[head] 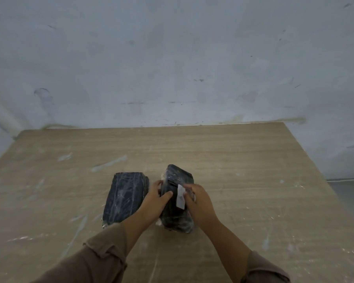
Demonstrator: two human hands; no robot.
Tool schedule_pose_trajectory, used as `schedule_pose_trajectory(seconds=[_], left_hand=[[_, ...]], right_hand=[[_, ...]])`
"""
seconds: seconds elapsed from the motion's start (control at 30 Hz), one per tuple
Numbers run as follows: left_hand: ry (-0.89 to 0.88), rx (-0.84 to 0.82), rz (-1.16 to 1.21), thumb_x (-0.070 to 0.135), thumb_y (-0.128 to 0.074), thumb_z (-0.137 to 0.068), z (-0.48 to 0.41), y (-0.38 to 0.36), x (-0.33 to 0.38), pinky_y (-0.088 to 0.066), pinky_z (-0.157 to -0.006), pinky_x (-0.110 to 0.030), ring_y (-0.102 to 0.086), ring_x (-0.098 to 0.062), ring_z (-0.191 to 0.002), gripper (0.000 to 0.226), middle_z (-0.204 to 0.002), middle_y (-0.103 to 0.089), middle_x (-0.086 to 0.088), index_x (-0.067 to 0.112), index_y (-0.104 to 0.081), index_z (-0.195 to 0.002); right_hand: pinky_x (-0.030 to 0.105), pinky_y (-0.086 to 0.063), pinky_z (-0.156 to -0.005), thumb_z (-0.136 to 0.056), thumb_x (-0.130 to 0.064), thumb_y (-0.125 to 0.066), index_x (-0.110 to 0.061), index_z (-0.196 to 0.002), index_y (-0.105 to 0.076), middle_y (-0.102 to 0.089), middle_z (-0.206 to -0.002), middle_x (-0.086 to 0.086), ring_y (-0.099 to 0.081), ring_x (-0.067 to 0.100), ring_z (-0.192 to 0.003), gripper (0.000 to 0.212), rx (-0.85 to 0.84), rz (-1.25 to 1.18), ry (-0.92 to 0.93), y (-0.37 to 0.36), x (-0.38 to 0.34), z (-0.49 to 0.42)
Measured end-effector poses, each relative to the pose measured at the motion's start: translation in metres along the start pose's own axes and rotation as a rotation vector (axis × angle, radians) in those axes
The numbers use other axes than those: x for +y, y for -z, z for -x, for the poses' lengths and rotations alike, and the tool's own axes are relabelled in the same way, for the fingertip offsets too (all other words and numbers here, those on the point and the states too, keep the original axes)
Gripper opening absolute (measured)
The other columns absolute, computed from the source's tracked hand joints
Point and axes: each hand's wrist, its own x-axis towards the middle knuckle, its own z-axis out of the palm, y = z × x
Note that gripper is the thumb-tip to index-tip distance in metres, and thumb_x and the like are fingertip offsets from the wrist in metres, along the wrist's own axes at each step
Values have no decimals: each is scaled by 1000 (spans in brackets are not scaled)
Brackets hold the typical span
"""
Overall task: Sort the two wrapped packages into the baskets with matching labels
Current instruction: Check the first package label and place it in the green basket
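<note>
Two dark packages wrapped in clear film are on a wooden table (243,160). The left package (124,198) lies flat, untouched. The right package (177,178) is tipped up on its side between both hands and bears a small white label (180,196). My left hand (154,198) presses on its left face, thumb across the top. My right hand (198,201) grips its right side, with fingers at the label. No basket is in view.
The tabletop carries white smears and scratches. A scuffed pale wall (172,58) rises right behind the table's far edge. A strip of grey floor (349,193) shows past the table's right edge.
</note>
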Motion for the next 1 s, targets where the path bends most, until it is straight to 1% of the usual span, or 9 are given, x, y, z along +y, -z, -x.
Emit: schedule_pose_trajectory(seconds=[0.07,0.17,0.33,0.5,0.6,0.73,0.8,0.9,1.0], left_hand=[[10,16,58,16,-49,-94,-1,8,-9,-51,-80,-24,-54,-15,-103,55,-132,-47,-2,17,-21,-142],[45,-53,106,17,-49,-94,-3,3,-16,-51,-58,-12,-56,-3,-86,54,-117,-51,2,20,-23,-141],[-8,7,-175,20,-51,-92,-14,-24,-23,-47,-95,-38,-53,-25,-113,42,-130,-51,-12,15,-40,-133],[-14,63,-280,28,-59,-88,-23,-25,-29,-48,-94,-39,-54,-25,-111,49,-128,-55,-12,12,-43,-132],[-40,183,-460,36,-57,-87,-17,-23,-31,-34,-105,-38,-37,-28,-130,63,-143,-38,-10,15,-30,-140],[-367,183,-761,35,-44,-93,11,-31,-36,-9,-118,-37,-13,-19,-143,54,-154,-18,-1,22,-26,-142],[-440,95,-884,34,-35,-95,24,-39,-41,11,-116,-35,-1,-13,-145,52,-158,-2,4,26,-19,-144],[-423,10,-1034,36,-27,-97,32,-46,-46,20,-110,-34,8,-10,-145,54,-158,9,5,28,-7,-147],[-340,-50,-1128,45,-20,-97,28,-48,-46,24,-107,-38,19,-9,-141,58,-158,13,4,27,3,-147]], right_hand=[[26,-39,-89,-93,-14,-47,-12,-116,-57,-58,-119,11,-51,25,-110,26,-13,96,-12,-7,8,0],[29,-33,-103,-92,-17,-47,-14,-125,-51,-47,-135,9,-39,25,-126,33,-14,204,-5,-10,21,3],[37,-28,-111,-95,-27,-43,-23,-136,-41,-34,-150,4,-24,22,-140,41,15,444,75,-1,42,12],[36,-20,-116,-96,-34,-38,-31,-139,-33,-23,-155,-5,-10,15,-145,43,-6,413,103,0,54,20],[45,-20,-116,-96,-34,-39,-32,-137,-36,-26,-153,-6,-13,16,-144,41,8,416,83,-3,55,20],[48,-17,-108,-95,-30,-42,-28,-121,-54,-47,-138,-3,-34,20,-134,29,114,394,81,7,47,-2],[48,-10,-112,-97,-29,-38,-29,-126,-50,-42,-143,-4,-24,19,-140,31,0,367,112,13,39,-23],[56,5,-113,-99,-33,-31,-39,-135,-37,-26,-154,-8,-7,19,-145,38,-284,490,186,16,37,-48],[62,5,-110,-98,-38,-27,-47,-135,-31,-29,-152,-8,-20,21,-141,38,-260,624,145,22,44,-55]])
